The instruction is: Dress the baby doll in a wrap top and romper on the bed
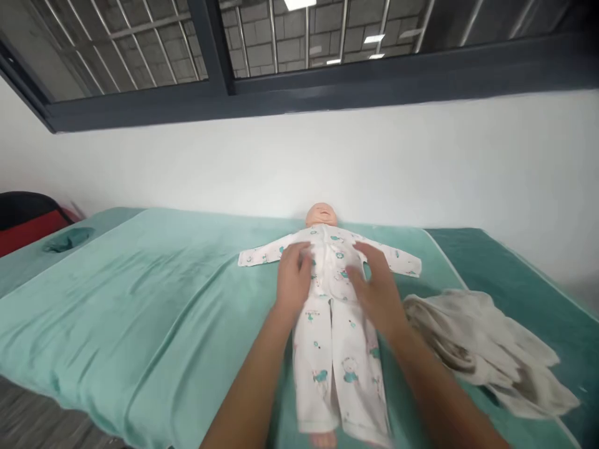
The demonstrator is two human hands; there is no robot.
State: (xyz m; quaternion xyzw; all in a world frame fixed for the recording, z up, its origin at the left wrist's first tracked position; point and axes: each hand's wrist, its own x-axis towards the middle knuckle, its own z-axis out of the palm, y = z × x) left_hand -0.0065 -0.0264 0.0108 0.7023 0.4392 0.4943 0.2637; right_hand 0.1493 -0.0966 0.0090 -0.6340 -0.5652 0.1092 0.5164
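Observation:
A baby doll [322, 214] lies on its back, its head toward the wall. It wears a white long-sleeved pajama top [327, 274] and matching white pajama pants [350, 374], both printed with small green figures. The sleeves stretch out to both sides, and a foot shows below the left pant leg. Over the left side of the top is my left hand [294, 280], fingers apart and slightly curled. My right hand [377, 284] is over the other side, its fingers spread and a little blurred. Neither hand holds anything; whether they touch the cloth I cannot tell.
Green sheets [140, 312] cover the bed. At the right lies a crumpled off-white cloth [491, 349]. A red and black item [32, 218] stands at the far left. Behind the bed rises a white wall [281, 162] with a dark-framed barred window [374, 78].

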